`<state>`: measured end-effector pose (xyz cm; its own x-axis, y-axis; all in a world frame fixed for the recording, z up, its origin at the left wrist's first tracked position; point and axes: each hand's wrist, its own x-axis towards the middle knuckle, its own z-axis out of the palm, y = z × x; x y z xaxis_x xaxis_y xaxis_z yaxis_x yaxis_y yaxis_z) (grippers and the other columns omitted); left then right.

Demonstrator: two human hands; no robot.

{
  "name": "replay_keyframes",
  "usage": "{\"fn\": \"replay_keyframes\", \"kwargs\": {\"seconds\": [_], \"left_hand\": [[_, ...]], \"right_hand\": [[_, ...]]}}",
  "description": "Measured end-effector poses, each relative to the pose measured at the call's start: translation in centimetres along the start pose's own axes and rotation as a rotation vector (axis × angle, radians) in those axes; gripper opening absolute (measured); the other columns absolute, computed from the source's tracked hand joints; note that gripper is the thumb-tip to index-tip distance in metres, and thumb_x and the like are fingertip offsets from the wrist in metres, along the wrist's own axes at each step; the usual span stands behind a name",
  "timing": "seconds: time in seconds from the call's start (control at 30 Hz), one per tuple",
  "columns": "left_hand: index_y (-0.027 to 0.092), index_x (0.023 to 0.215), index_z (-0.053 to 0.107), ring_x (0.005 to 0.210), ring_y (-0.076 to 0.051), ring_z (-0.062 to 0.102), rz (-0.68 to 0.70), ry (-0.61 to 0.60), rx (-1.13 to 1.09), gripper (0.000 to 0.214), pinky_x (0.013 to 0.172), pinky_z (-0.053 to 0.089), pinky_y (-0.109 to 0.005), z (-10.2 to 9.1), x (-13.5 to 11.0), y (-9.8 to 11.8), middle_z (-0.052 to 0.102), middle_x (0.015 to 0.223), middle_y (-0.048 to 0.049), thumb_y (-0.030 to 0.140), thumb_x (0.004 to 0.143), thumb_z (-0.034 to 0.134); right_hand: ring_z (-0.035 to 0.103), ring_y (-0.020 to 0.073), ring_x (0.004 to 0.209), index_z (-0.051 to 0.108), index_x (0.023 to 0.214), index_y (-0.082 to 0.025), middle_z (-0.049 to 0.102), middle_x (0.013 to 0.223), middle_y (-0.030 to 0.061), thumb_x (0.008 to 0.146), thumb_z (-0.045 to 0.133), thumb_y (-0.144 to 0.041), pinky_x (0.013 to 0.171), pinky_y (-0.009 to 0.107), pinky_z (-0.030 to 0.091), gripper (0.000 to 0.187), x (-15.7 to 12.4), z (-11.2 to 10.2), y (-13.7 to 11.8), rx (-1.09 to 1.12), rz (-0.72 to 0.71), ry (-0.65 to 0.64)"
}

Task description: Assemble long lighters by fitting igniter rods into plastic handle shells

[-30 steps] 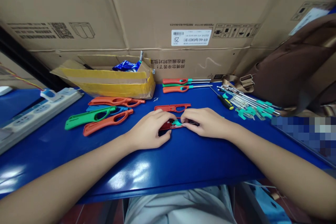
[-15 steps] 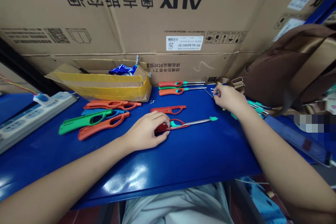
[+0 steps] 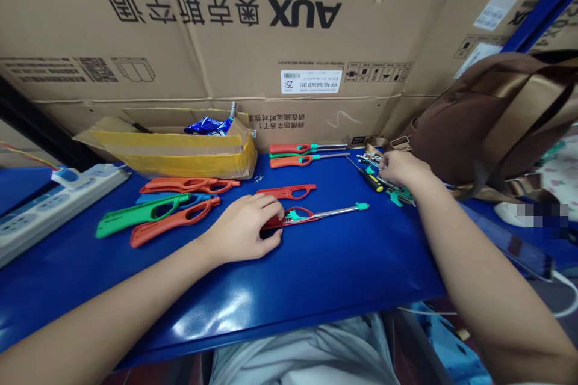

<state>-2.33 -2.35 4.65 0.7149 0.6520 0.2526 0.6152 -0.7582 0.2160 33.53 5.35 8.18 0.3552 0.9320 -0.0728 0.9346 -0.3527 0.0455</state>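
My left hand (image 3: 246,228) grips the handle end of an opened red lighter shell (image 3: 303,219), which lies on the blue table with a teal trigger and a metal tube (image 3: 338,211) in it. A teal cap sits on the tube's tip. Behind it rests the loose other red shell half (image 3: 289,191). At the right, my right hand (image 3: 405,169) reaches into a pile of small metal and teal parts (image 3: 400,195). Its fingers are curled down, and whatever lies between them is hidden. Beside this hand lies a black and yellow screwdriver (image 3: 372,181).
Orange, blue and green shells (image 3: 144,213) lie at the left, near a white power strip (image 3: 63,204). A taped carton (image 3: 180,156) and several long lighters (image 3: 293,160) stand or lie at the back. A brown bag (image 3: 487,120) and a phone (image 3: 506,237) are at the right.
My right hand has moved slightly down and right, deeper over the parts pile, leaving the screwdriver in plain view. The left hand keeps its hold on the red shell. The view has shifted slightly.
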Motion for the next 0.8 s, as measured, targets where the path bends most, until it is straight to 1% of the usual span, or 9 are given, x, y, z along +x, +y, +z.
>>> {"fn": "replay_keyframes", "kwargs": {"seconds": [0.13, 0.3, 0.43, 0.5, 0.57, 0.63, 0.7, 0.77, 0.8], "left_hand": [[0.022, 0.094, 0.059, 0.091, -0.026, 0.064, -0.019, -0.016, 0.061, 0.016, 0.081, 0.047, -0.038, -0.4, -0.1, 0.0, 0.069, 0.096, -0.0051, 0.023, 0.078, 0.060], [0.022, 0.097, 0.057, 0.094, -0.027, 0.065, -0.039, -0.018, 0.066, 0.021, 0.083, 0.048, -0.037, -0.6, -0.1, -0.2, 0.069, 0.099, -0.0061, 0.022, 0.076, 0.059], [0.022, 0.100, 0.056, 0.092, -0.028, 0.065, -0.043, -0.028, 0.104, 0.024, 0.079, 0.049, -0.037, -1.0, -0.2, -0.1, 0.068, 0.101, -0.0067, 0.024, 0.076, 0.059], [0.021, 0.102, 0.057, 0.091, -0.029, 0.065, -0.055, -0.042, 0.139, 0.026, 0.076, 0.049, -0.038, -1.3, -0.2, 0.0, 0.068, 0.102, -0.0077, 0.024, 0.076, 0.059], [0.021, 0.103, 0.057, 0.092, -0.031, 0.065, -0.078, -0.062, 0.157, 0.027, 0.074, 0.050, -0.039, -1.6, -0.4, 0.0, 0.068, 0.104, -0.0086, 0.023, 0.076, 0.059], [0.021, 0.106, 0.058, 0.093, -0.030, 0.066, -0.122, -0.076, 0.105, 0.030, 0.073, 0.051, -0.039, -1.7, -0.5, 0.0, 0.068, 0.105, -0.0083, 0.022, 0.076, 0.060], [0.022, 0.108, 0.059, 0.094, -0.028, 0.067, -0.162, -0.076, -0.029, 0.032, 0.077, 0.054, -0.038, -1.4, -0.6, 0.0, 0.069, 0.106, -0.0072, 0.020, 0.076, 0.062], [0.022, 0.109, 0.059, 0.098, -0.026, 0.067, -0.184, -0.070, -0.187, 0.031, 0.083, 0.055, -0.038, -1.0, -0.6, -0.1, 0.068, 0.109, -0.0072, 0.020, 0.078, 0.064], [0.021, 0.110, 0.060, 0.100, -0.026, 0.067, -0.193, -0.067, -0.252, 0.030, 0.086, 0.055, -0.038, -0.8, -0.6, 0.0, 0.068, 0.110, -0.0079, 0.020, 0.080, 0.064]], "right_hand": [[0.068, 0.0328, 0.104, 0.073, 0.095, -0.021, 0.072, 0.113, 0.0140, 0.071, 0.069, -0.023, 0.074, 0.037, 0.052, 0.024, 0.0, 0.0, 0.1, -0.017, -0.001, -0.011], [0.068, 0.0345, 0.107, 0.073, 0.096, -0.020, 0.071, 0.118, 0.0155, 0.073, 0.072, -0.025, 0.077, 0.040, 0.053, 0.024, -0.1, -0.2, 0.1, -0.029, 0.018, -0.014], [0.067, 0.0356, 0.109, 0.072, 0.099, -0.019, 0.070, 0.121, 0.0166, 0.072, 0.074, -0.025, 0.079, 0.042, 0.054, 0.028, -0.3, -0.2, -0.1, -0.035, 0.017, -0.025], [0.068, 0.0360, 0.108, 0.071, 0.101, -0.019, 0.070, 0.119, 0.0174, 0.070, 0.074, -0.023, 0.078, 0.041, 0.054, 0.032, -0.5, -0.3, -0.3, -0.034, 0.012, -0.022], [0.068, 0.0359, 0.105, 0.071, 0.101, -0.018, 0.071, 0.116, 0.0170, 0.072, 0.072, -0.024, 0.076, 0.041, 0.053, 0.030, -0.7, -0.4, -0.4, -0.025, 0.009, -0.008], [0.068, 0.0352, 0.105, 0.071, 0.100, -0.019, 0.071, 0.115, 0.0157, 0.077, 0.067, -0.026, 0.075, 0.040, 0.052, 0.025, -1.0, -0.8, -0.4, -0.010, 0.012, 0.026], [0.068, 0.0342, 0.104, 0.072, 0.099, -0.020, 0.072, 0.113, 0.0144, 0.081, 0.063, -0.027, 0.073, 0.038, 0.050, 0.022, -1.5, -1.2, -0.5, 0.032, 0.007, 0.109], [0.068, 0.0325, 0.101, 0.073, 0.096, -0.020, 0.073, 0.107, 0.0130, 0.081, 0.063, -0.027, 0.071, 0.035, 0.048, 0.019, -2.4, -1.6, -0.9, 0.106, -0.059, 0.236], [0.068, 0.0314, 0.100, 0.073, 0.093, -0.019, 0.074, 0.105, 0.0124, 0.081, 0.064, -0.027, 0.071, 0.034, 0.047, 0.017, -3.0, -1.7, -1.3, 0.141, -0.128, 0.297]]}}
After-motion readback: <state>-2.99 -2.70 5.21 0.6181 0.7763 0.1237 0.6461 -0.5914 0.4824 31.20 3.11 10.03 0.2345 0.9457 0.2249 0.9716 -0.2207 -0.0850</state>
